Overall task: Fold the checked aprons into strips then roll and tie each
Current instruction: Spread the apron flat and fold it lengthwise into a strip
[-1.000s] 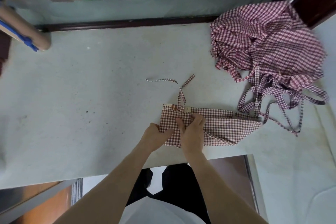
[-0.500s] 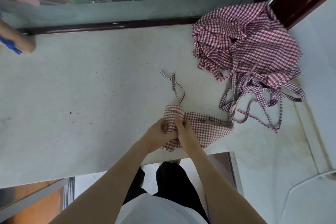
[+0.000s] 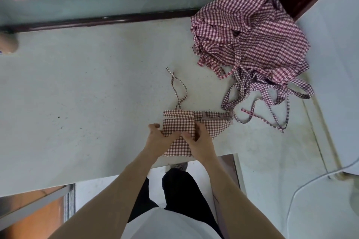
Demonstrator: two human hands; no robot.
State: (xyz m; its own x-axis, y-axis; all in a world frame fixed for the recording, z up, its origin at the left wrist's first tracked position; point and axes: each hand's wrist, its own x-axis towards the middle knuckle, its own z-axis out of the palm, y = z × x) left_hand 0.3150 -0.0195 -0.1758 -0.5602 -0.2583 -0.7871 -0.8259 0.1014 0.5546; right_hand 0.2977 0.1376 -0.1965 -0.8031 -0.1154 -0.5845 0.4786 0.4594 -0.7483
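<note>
A red-and-white checked apron [image 3: 179,123], folded into a strip and partly rolled, lies near the front edge of the pale worktop [image 3: 87,103]. Its unrolled tail [image 3: 217,125] points right, and its two thin ties [image 3: 178,88] trail away from me. My left hand [image 3: 157,138] grips the roll's left end, thumb on top. My right hand [image 3: 200,141] pinches the roll's right side where it meets the tail. Part of the strip hangs toward me between my hands.
A heap of loose checked aprons [image 3: 250,40] with tangled ties [image 3: 258,99] lies at the back right. A dark wooden rail [image 3: 97,22] runs along the worktop's far edge under glass. A rounded tan object [image 3: 7,43] sits at the far left.
The flat strip has been rolled from its left end, so the tail on the right has grown shorter. Both hands stay on the roll. The ties have shifted away from me.
</note>
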